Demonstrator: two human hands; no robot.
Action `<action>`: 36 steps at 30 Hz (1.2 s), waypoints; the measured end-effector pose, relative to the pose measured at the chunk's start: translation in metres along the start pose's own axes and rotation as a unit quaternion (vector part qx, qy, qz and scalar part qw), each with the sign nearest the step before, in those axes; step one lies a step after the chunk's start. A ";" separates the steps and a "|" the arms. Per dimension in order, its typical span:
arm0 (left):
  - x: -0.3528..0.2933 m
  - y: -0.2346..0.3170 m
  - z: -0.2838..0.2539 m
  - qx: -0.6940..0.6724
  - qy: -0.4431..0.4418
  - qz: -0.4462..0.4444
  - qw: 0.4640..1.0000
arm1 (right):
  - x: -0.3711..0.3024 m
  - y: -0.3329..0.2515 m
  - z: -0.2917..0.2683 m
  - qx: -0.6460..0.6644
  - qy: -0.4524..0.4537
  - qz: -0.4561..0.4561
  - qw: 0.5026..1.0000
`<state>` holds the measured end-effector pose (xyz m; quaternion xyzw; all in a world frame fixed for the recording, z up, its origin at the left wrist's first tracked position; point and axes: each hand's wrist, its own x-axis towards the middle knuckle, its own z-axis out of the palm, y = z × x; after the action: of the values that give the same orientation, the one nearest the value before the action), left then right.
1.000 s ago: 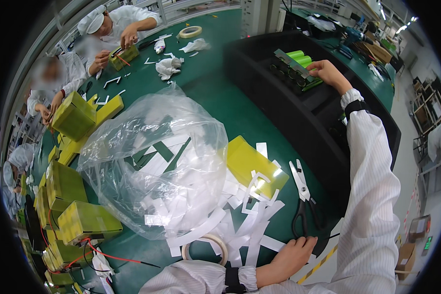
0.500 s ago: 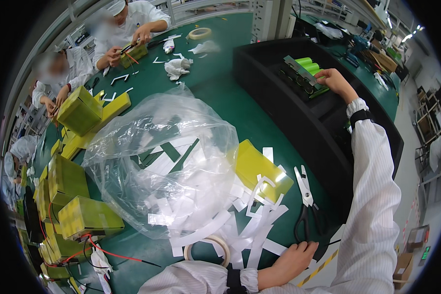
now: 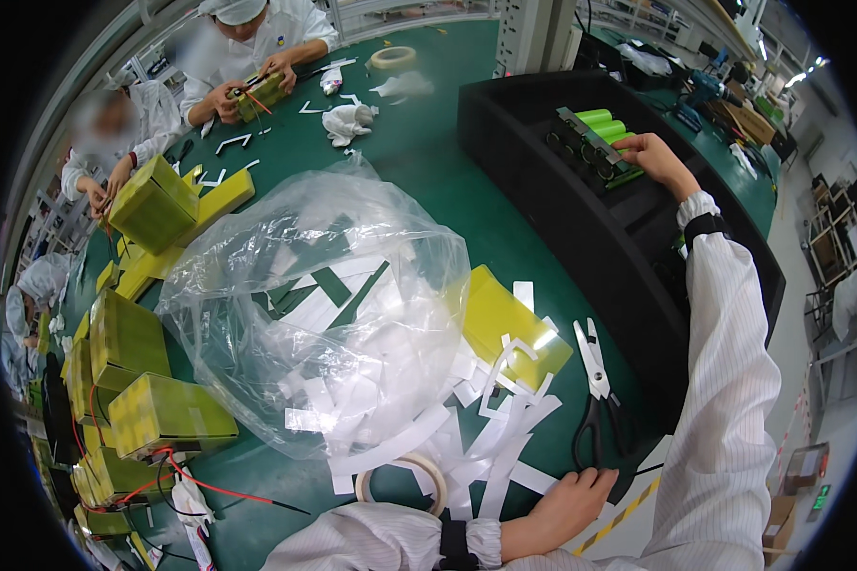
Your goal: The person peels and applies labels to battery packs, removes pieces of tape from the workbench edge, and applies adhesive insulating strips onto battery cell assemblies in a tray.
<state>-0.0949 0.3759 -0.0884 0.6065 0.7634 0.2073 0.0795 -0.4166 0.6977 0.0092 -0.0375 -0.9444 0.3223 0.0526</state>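
Observation:
Inside a black foam-like box point(image 3: 552, 190), a battery pack point(image 3: 600, 143) of green cylindrical cells with a grey strip along one side sits tilted at the far end. Reaching over the box's right side, my right hand point(image 3: 652, 162) has its thumb and fingers closed on the pack's near right end. My left hand point(image 3: 564, 509) rests at the table's near edge, fingers loosely stretched out and holding nothing. Just beyond it lie black-handled scissors point(image 3: 595, 381), blades pointing away. White paper strips point(image 3: 505, 457) and a tape roll point(image 3: 438, 485) are beside my left forearm.
A large clear plastic bag point(image 3: 257, 247) of white and green strips fills the table's middle, beside a yellow sheet point(image 3: 509, 324). Yellow wrapped blocks point(image 3: 171, 419), some with red and black wires, line the left. Two co-workers handle parts at the far left.
The battery pack has shifted slightly in the box, still in my right hand. My left hand stays put. A far co-worker has tilted a yellow block. The view has shifted slightly.

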 end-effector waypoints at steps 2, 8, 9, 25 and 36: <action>0.000 -0.001 0.000 0.005 0.000 -0.001 1.000 | 0.000 -0.004 0.004 -0.045 0.003 -0.013 0.999; 0.001 -0.002 -0.001 0.009 0.000 0.010 1.000 | -0.003 -0.007 0.001 -0.102 -0.004 0.004 0.995; 0.001 -0.002 -0.001 0.010 -0.004 0.010 1.000 | -0.004 -0.005 0.000 -0.104 -0.003 0.006 0.995; -0.001 -0.004 -0.004 0.046 0.009 0.017 0.999 | -0.017 -0.026 0.003 -0.218 0.022 0.052 0.974; 0.002 -0.002 -0.008 0.008 0.002 0.001 1.000 | 0.028 -0.084 -0.068 -0.478 0.144 -0.005 0.866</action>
<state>-0.1006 0.3755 -0.0816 0.6075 0.7645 0.2028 0.0732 -0.4392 0.6756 0.1163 -0.0989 -0.9651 -0.1779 0.1650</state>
